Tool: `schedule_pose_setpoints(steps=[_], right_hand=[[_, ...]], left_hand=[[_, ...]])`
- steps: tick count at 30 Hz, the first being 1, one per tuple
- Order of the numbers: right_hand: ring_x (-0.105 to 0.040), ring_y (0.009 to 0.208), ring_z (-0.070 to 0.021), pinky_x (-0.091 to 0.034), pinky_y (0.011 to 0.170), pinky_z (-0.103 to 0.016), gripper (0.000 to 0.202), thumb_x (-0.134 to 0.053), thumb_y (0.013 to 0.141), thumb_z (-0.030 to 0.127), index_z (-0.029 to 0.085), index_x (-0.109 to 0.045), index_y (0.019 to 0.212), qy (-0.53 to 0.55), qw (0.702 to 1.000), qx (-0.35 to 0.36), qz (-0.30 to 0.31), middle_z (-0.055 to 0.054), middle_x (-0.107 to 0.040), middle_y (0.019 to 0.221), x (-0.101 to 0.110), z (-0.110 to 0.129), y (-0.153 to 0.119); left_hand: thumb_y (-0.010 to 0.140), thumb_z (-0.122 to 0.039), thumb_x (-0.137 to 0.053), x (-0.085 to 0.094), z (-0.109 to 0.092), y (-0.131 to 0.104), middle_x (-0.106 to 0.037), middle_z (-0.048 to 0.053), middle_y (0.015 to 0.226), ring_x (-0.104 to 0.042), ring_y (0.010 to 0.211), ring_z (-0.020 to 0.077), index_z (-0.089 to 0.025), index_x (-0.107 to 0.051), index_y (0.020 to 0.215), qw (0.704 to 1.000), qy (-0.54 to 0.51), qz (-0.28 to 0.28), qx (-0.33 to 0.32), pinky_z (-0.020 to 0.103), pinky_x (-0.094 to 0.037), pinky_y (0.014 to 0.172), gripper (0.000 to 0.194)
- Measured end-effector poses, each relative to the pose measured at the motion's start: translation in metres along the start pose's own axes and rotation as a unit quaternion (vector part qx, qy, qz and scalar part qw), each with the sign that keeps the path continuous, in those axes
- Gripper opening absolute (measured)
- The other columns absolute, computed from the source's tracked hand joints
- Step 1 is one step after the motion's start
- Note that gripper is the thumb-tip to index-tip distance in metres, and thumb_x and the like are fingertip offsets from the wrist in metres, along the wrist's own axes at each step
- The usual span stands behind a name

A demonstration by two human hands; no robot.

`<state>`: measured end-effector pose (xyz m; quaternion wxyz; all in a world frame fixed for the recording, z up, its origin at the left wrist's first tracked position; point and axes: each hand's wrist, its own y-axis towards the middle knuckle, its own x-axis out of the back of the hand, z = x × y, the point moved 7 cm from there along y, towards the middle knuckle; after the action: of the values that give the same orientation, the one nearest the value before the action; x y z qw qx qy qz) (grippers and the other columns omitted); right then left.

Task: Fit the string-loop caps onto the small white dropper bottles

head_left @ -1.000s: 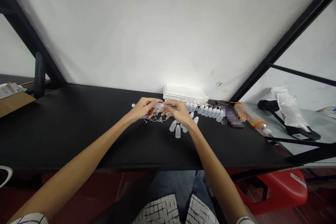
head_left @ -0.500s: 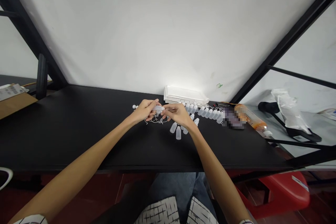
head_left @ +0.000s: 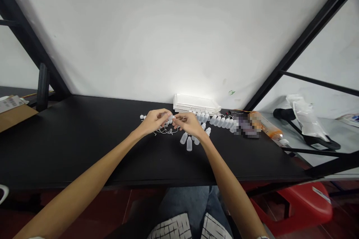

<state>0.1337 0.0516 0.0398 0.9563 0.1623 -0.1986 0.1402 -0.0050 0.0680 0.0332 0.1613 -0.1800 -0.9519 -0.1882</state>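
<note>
Over the black table, my left hand pinches a small translucent white bottle, mostly covered by the fingers. My right hand meets it from the right, its fingertips closed at the bottle's end; what exactly they grip is too small to tell. Below the hands lie white loops of cord. Small white caps sit left of my left hand. Several translucent bottles lie beside and below my right wrist, and a slanted row of bottles extends to the right.
A stack of flat white packs stands against the wall. To the right lie a blurred dark item and an orange-labelled bottle. A cardboard box is at far left. Black frame bars slant up both sides; a red stool stands below right.
The bottle between my hands now shows less, with my left fingers further over it. My hands remain close together. The whole view has shifted slightly.
</note>
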Motion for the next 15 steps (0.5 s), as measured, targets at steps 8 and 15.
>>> schedule_pose_setpoints(steps=[8,15], right_hand=[[-0.068,0.063,-0.0153,-0.052,0.047,-0.023,0.03,-0.061,0.084,0.039,0.015,-0.071,0.099,0.04,0.999,0.021,-0.012,-0.008,-0.069,0.089,0.0005,0.0003,0.0025],[-0.067,0.061,-0.0147,-0.053,0.048,-0.023,0.026,-0.061,0.082,0.036,0.014,-0.07,0.093,0.035,0.999,0.023,-0.004,-0.006,-0.069,0.083,-0.0017,-0.0028,0.0037]], left_hand=[[0.088,-0.041,-0.057,0.0002,-0.0001,0.002,-0.057,0.0,0.057,-0.055,0.048,0.0111,-0.011,-0.065,0.106,0.999,-0.043,0.003,0.009,0.02,-0.042,0.043,0.036],[0.09,-0.043,-0.055,-0.0012,-0.0003,0.0014,-0.048,-0.005,0.049,-0.05,0.037,0.0084,-0.012,-0.067,0.099,0.998,-0.068,0.014,0.008,0.019,-0.04,0.04,0.034]])
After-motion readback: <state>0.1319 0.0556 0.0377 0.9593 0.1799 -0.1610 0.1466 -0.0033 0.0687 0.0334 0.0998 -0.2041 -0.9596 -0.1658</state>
